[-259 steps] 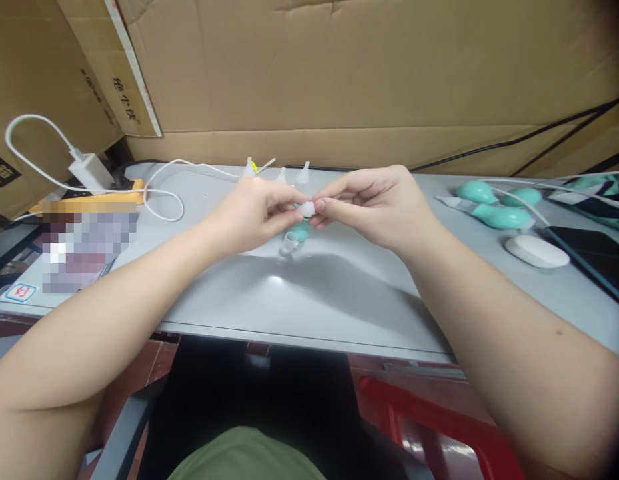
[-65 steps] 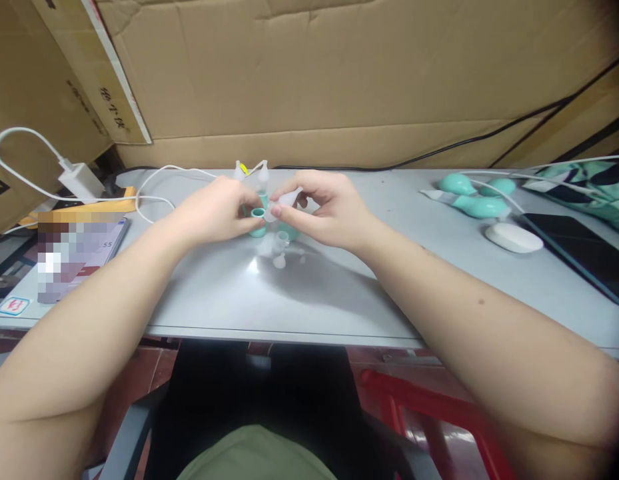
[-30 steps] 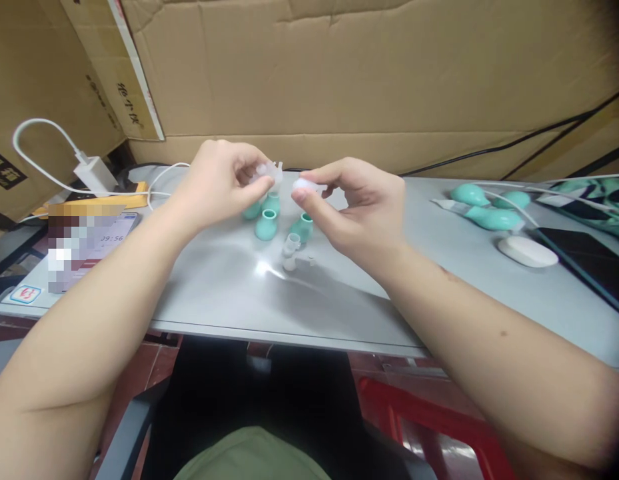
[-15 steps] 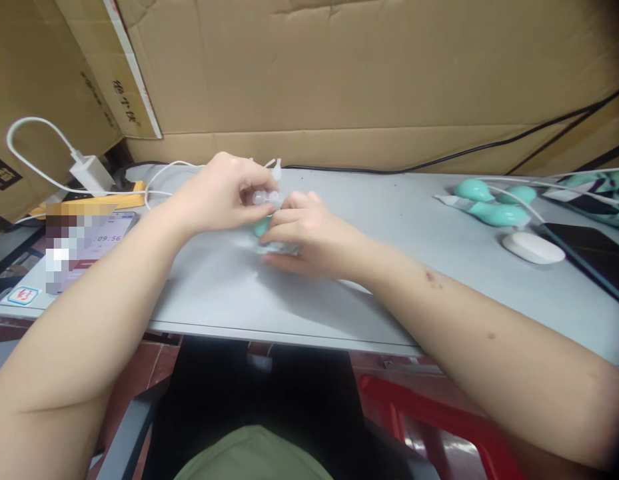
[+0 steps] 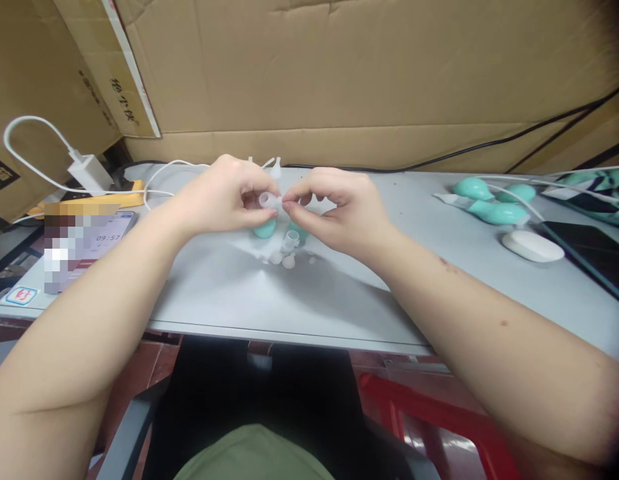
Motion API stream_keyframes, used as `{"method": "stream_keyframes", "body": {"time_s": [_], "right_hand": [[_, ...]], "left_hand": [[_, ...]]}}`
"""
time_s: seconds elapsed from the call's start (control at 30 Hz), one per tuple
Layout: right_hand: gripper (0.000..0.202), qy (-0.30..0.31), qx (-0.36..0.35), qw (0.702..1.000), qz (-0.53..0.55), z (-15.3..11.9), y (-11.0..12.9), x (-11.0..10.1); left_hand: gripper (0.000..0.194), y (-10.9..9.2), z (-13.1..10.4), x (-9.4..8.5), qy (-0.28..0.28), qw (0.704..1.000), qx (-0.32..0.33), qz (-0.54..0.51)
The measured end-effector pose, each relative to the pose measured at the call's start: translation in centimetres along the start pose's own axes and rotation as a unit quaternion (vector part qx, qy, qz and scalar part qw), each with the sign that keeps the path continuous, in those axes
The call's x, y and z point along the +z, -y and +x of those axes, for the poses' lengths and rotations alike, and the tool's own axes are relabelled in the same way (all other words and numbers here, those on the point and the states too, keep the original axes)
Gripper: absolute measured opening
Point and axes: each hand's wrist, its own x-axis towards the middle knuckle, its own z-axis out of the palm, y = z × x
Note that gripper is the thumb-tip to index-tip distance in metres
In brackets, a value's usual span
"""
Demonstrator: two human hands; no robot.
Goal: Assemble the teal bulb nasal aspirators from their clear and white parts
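Note:
My left hand pinches a small translucent plastic nozzle, its wide round opening turned toward me. At the nozzle's narrow right end, the thumb and fingertips of my right hand are pressed together; what they grip there is too small to make out. Below my hands a teal rubber bulb rests on the table, with another one partly hidden behind a second translucent nozzle. Several small whitish caps or plugs lie just in front of these.
On the right of the table lie several teal bulbs, a white rounded case and a dark flat device. A phone and a white charger are on the left. Cardboard walls the back.
My right hand has lifted off the small parts on the table and come up to the nozzle in my left hand. The parts beneath it now show. My left hand has barely moved.

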Motion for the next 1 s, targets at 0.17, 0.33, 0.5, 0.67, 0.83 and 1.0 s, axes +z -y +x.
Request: {"method": "stream_keyframes", "body": {"time_s": [0.17,0.33,0.5,0.67,0.83,1.0], "right_hand": [[0.015,0.028,0.004,0.999,0.014,0.1,0.0,-0.6],[0.016,0.053,0.011,0.998,0.016,0.2,-0.2,-0.9],[0.019,0.071,0.007,0.997,-0.006,0.1,-0.5,-0.8],[0.016,0.085,-0.022,0.996,-0.031,0.0,-0.8,-0.6],[0.015,0.092,-0.042,0.994,-0.038,-0.1,-1.0,-0.5],[0.018,0.123,-0.021,0.990,-0.064,0.1,-0.8,-0.6]], "left_hand": [[0.017,0.1,0.0,0.0,0.023,1.000,0.000,-0.021],[0.016,-0.1,0.1,0.0,0.054,0.997,-0.039,-0.043],[0.016,-0.5,0.2,-0.1,0.061,0.991,-0.086,-0.081],[0.021,-0.4,0.2,0.2,0.062,0.981,-0.109,-0.145],[0.023,-0.4,0.2,0.6,0.055,0.971,-0.126,-0.195],[0.022,-0.5,0.2,0.9,0.050,0.970,-0.118,-0.206]]}}
